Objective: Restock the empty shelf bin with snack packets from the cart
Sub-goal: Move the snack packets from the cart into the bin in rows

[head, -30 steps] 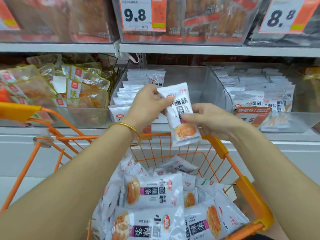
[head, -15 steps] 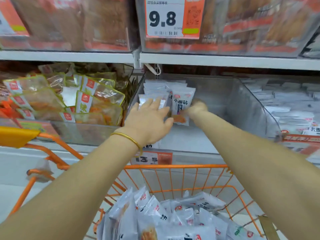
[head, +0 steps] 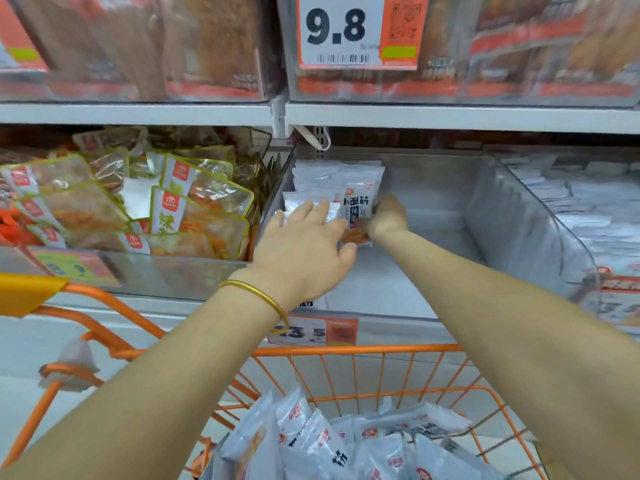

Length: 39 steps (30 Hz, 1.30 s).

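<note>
The right hand (head: 388, 218) has its fingers curled on the lower right edge of a white foil snack packet with black characters and an orange picture (head: 358, 204), holding it upright at the front of a short row of white packets (head: 322, 176) stood against the left wall of the clear plastic shelf bin (head: 443, 220). The left hand (head: 304, 251), at 9 o'clock of that packet, lies flat with straight fingers pressed on the row's front, clamped on nothing. The risk, as I judge it, lies in letting go: the row leans on only 1 wall, with bare bin floor from 3 o'clock onward, so the slippery packets could slump rightward or forward if the left hand lifts too soon. Nothing blocks the reach. Both forearms pass over the rim of the orange wire cart (head: 381, 349) at 6 o'clock, where a heap of matching packets (head: 346, 445) waits. Further out at 9 o'clock a neighbouring bin holds clear green-edged pouches (head: 194, 202); at 3 o'clock, past a clear curved divider (head: 519, 230), lie blurred white stacks (head: 595, 202). At 12 o'clock hangs a white-and-orange price card reading 9.8 (head: 341, 29), and a thin gold bangle (head: 263, 297) circles the left wrist
</note>
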Available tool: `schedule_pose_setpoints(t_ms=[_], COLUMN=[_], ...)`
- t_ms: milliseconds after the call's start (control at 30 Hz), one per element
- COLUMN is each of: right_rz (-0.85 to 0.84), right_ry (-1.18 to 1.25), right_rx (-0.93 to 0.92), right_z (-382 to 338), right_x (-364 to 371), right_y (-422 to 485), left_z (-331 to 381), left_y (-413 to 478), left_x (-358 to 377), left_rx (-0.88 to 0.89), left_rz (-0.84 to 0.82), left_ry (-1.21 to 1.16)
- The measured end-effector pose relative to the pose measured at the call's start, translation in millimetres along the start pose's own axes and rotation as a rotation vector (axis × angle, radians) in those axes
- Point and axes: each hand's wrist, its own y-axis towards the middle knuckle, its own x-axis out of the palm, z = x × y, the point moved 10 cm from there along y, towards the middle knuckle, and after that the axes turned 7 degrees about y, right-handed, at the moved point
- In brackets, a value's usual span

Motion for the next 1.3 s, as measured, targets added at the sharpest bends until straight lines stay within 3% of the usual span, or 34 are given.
schedule_pose_setpoints(t_ms=[200,333,433,533,600,733,833,967,1100,1200,1300], right_rz=[-0.037,-0.049,-0.028,-0.232,-0.459,-0.814,-0.949,-0.942,-0.776,-0.634,-0.554], right_ry=[-0.078,-0.146,0.040,0.201,0.095,-0.374,-0.396,-0.370,0.021,0.125,0.215], right_rx=[0.039,-0.059,-0.186,-0.271,-0.222,-0.137,-0.115,-0.181,-0.069,-0.085,-0.106], right_z=[-2.3,-22.9,-51.0,-64.2,-44.9,29.8,53.0,49.6,29.5,13.7,-0.2], right_x=[-5.1,-26.1,-66.9,-97.3,-96.4,-66.3,-43.8,-35.6,-69.1,-98.3,-115.2], right_y=[-8.8,-30.1,-71.1,-140.9,-188.8,-251.1,-278.5,-285.4,-262.2,-237.9,-222.6], left_z=[0.7,4.6,18.3,37.5,46.6,62.8,75.5,84.3,87.7,88.3,91.5], left_y=[-3.6,-15.3,-30.9,-42.3,-47.8,-56.9,-65.5,-74.0,-78.5,-84.5,-82.4], left_x=[-8.1,-21.5,-39.7,-46.8,-45.2,-37.9,-32.9,-25.5,-4.8,14.1,13.0], left_rx=[0.012,0.021,0.106,0.163,0.158,0.152,0.179,0.233,0.215,0.147,0.143], left_rz=[0.075,0.194,0.347,0.395,0.382,0.321,0.296,0.214,-0.075,-0.328,-0.354], left_ry=[-0.023,-0.024,-0.081,-0.075,-0.081,-0.123,-0.209,-0.364,-0.536,-0.776,-0.858])
